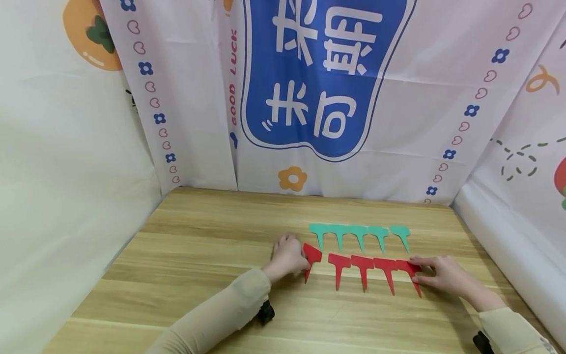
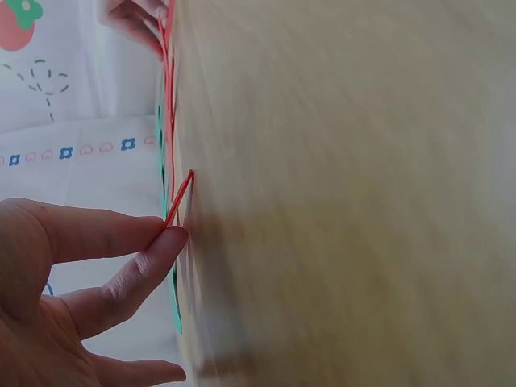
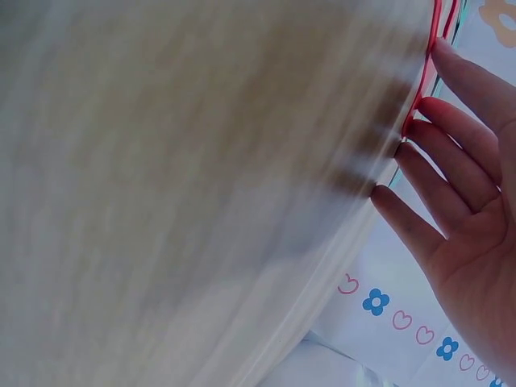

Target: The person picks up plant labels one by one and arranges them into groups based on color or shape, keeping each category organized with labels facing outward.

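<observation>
My left hand [image 1: 288,256] pinches a red T-shaped plant label [image 1: 313,252] between thumb and a finger. In the left wrist view this label [image 2: 181,198] is tilted, its tip close to the wood. To its right several matching red labels lie side by side, stems toward me, including one [image 1: 339,261] just past a gap. At the row's right end my right hand [image 1: 446,275] touches the last red label [image 1: 409,267] with spread, fairly straight fingers. In the right wrist view its fingertips [image 3: 427,105] rest at the label's edge.
Behind the red row lies a row of several green T-shaped labels [image 1: 357,230], the rightmost [image 1: 400,232] set slightly apart. Everything lies on a wood-grain table [image 1: 199,236]. A printed white cloth [image 1: 199,98] hangs at the back and sides.
</observation>
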Motion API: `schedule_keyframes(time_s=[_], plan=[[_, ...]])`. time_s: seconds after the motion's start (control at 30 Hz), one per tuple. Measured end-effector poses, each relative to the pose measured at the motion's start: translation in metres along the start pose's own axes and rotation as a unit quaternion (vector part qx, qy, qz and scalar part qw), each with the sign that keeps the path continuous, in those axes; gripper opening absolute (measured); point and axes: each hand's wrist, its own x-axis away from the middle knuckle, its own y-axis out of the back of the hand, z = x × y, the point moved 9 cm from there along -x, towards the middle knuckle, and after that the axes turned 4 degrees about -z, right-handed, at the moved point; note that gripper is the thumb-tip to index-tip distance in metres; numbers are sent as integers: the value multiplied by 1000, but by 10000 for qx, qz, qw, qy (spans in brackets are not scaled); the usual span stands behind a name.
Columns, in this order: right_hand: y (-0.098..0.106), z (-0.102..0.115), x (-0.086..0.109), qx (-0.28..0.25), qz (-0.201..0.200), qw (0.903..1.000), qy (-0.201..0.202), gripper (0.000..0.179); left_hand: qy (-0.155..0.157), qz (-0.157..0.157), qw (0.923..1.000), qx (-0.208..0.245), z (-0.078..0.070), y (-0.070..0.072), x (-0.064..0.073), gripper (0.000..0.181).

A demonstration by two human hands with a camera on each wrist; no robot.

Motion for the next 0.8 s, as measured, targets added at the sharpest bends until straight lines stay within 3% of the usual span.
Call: schedule_keyframes(time_s=[0.2, 0.47, 0.8], plan=[[0, 0, 0, 9, -75, 10000, 18, 47, -11, -14, 9999, -106, -4, -4, 2, 34], [-2, 0, 1, -4, 124, 9999, -56, 49, -15, -38, 9992, -404, -11, -10, 4, 36], [0, 2, 0, 15, 47, 10000, 12, 48, 156, 61, 9994, -313, -16, -13, 4, 32]])
